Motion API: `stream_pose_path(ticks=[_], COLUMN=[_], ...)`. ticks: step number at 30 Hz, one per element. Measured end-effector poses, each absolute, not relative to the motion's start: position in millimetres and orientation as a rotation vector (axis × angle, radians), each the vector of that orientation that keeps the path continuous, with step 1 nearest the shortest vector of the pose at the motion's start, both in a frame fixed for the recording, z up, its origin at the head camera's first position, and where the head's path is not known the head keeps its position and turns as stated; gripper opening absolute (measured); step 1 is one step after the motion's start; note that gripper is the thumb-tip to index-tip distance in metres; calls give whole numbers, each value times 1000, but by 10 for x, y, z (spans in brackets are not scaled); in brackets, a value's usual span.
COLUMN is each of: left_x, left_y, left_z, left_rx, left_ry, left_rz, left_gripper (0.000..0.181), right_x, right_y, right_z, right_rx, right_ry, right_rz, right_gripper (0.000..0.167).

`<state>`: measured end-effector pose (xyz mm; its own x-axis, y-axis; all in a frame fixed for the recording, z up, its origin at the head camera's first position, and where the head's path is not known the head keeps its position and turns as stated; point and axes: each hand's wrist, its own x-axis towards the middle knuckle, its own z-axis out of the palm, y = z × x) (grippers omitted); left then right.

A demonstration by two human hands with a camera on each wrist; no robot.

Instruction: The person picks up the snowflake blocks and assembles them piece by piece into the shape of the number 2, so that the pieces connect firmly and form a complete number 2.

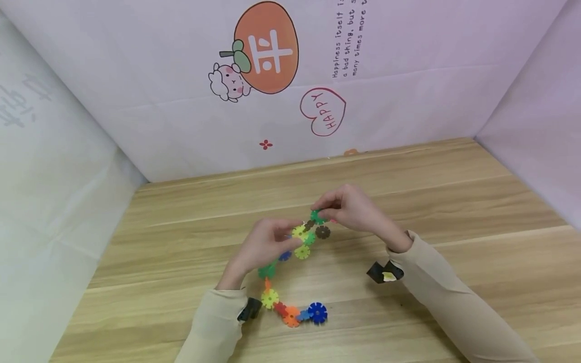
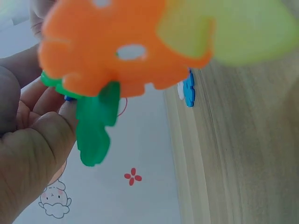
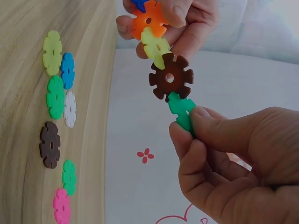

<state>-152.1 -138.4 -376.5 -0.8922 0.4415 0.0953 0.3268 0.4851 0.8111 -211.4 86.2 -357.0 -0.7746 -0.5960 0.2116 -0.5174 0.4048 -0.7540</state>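
A chain of notched plastic snowflake discs hangs between the hands in the air. My left hand (image 1: 263,244) pinches it near an orange disc (image 3: 140,24), which joins a yellow disc (image 3: 150,41) and then a brown disc (image 3: 175,87). At the chain's end, thumb and fingers of my right hand (image 3: 229,158) pinch a green disc (image 3: 178,106) that meets the brown one's edge; whether its slot is fully seated I cannot tell. The other end trails below the left hand, through a yellow disc (image 1: 270,298) and an orange disc (image 1: 291,316), to a dark blue disc (image 1: 317,313).
Loose discs lie on the wooden table (image 1: 181,212) beyond the chain: yellow (image 3: 48,55), blue (image 3: 68,74), green (image 3: 52,100), white (image 3: 70,112), brown (image 3: 45,147), another green (image 3: 69,177) and pink (image 3: 60,205). Printed white cloth (image 1: 172,126) walls the back and sides.
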Motion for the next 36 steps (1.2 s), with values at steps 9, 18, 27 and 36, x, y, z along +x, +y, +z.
stream_pose_path(ticks=[9,18,27,36], left_x=[-1500,-1465,-1465,-1478], left_y=[-1387,-1370,-1368,-1321], left_z=[-3743,-3712,-3706,-3713], left_rx=[683,716,680,657], left_ry=[2598,2561,2563,2630], left_rz=[1362,1387,1422,1413], left_gripper=[34,32,34,33], right_x=[-2124,-2140,-2128,-2078], right_y=[873,906,908,875], right_z=[-3551,-3546,-3531,-3492], right_rx=[-983,-1026,-976,-968], right_ry=[2494,2435,2422,2439], right_rz=[-1334,-1352,-1410,-1445], right_gripper=[13,12,13,12])
